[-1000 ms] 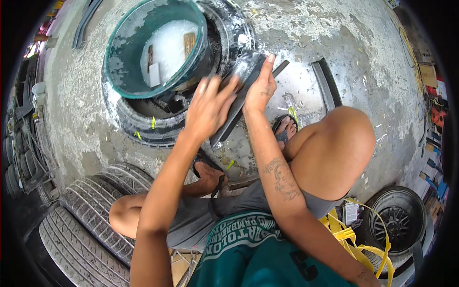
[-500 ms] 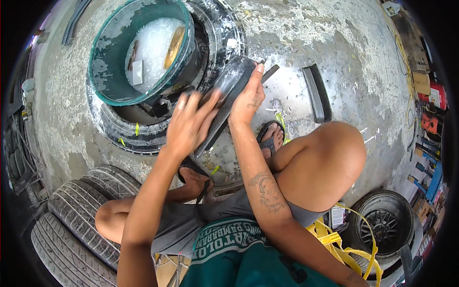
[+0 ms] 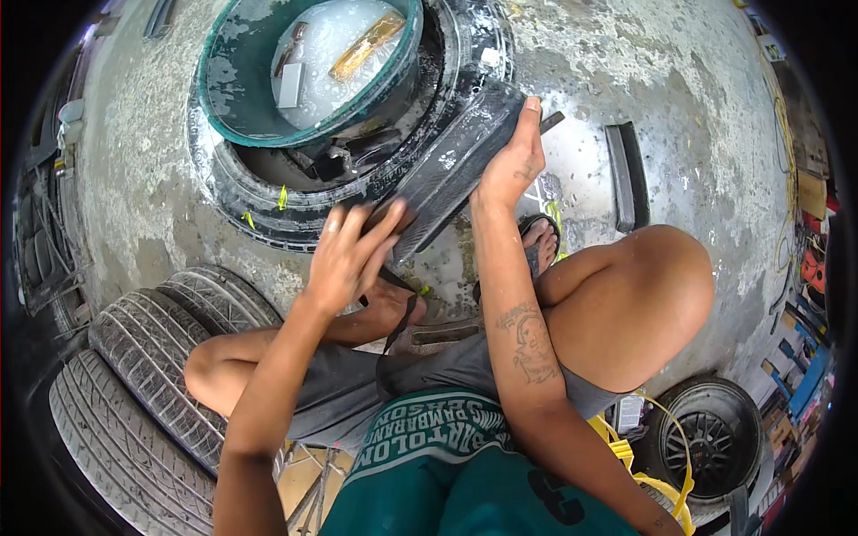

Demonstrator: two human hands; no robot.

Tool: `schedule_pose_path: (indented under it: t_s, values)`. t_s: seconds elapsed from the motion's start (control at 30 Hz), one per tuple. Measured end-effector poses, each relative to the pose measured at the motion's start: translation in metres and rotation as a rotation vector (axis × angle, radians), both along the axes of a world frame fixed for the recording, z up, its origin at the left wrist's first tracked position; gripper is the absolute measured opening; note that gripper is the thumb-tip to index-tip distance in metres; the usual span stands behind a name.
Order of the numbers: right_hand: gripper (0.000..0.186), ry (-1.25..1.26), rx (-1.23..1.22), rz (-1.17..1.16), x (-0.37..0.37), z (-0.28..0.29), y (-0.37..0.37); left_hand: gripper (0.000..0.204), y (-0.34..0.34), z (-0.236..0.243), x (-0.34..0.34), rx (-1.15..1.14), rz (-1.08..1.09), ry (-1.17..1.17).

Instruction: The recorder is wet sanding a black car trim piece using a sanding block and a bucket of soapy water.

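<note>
Black panel [image 3: 456, 161]: right hand [image 3: 511, 170] clamped on edge; left hand [image 3: 344, 266], grip unclear; open floor [image 3: 617, 67] to upper right.

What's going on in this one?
A seated person's right hand holds a long black piece near its upper end, while the left hand, fingers blurred, is at its lower end. Just beyond, a green bucket with cloudy liquid stands over a tyre lying on the floor. A dark channel-shaped strip lies to the right.
</note>
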State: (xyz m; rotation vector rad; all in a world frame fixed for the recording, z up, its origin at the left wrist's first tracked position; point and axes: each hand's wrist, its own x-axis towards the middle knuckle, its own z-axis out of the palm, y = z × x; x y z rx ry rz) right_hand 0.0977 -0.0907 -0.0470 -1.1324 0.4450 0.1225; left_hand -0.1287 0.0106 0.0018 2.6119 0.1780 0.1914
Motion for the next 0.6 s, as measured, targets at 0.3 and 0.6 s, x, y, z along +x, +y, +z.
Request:
schedule_pose_path:
  t_s: [0.3,0.6]
  values:
    - [0.043,-0.038,0.004,0.057,-0.003,0.005,0.006,0.051,0.009,0.001,0.129,0.075,-0.091,-0.164]
    - [0.062,-0.037,-0.049,0.070,0.006,0.004,0.008,0.053,0.013,0.013,0.088,0.076,-0.086,-0.102]
